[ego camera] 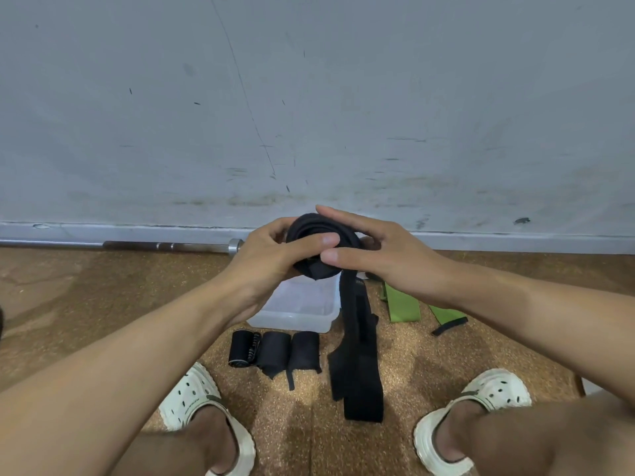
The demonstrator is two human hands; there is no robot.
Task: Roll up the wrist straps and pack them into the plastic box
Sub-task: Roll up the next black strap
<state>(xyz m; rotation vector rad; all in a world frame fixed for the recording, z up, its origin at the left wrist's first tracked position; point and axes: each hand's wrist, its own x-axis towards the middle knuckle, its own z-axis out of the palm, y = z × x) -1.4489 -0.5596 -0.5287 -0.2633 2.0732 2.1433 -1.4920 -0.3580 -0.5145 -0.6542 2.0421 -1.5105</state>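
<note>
Left hand (271,255) grips the black strap roll (318,245); right hand (381,250) pinches it too; best keep the hanging tail (357,355) taut, winding evenly.

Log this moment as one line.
step: rolling | black fabric wrist strap: part rolled | left hand, right hand: gripping roll | clear plastic box: empty
</note>
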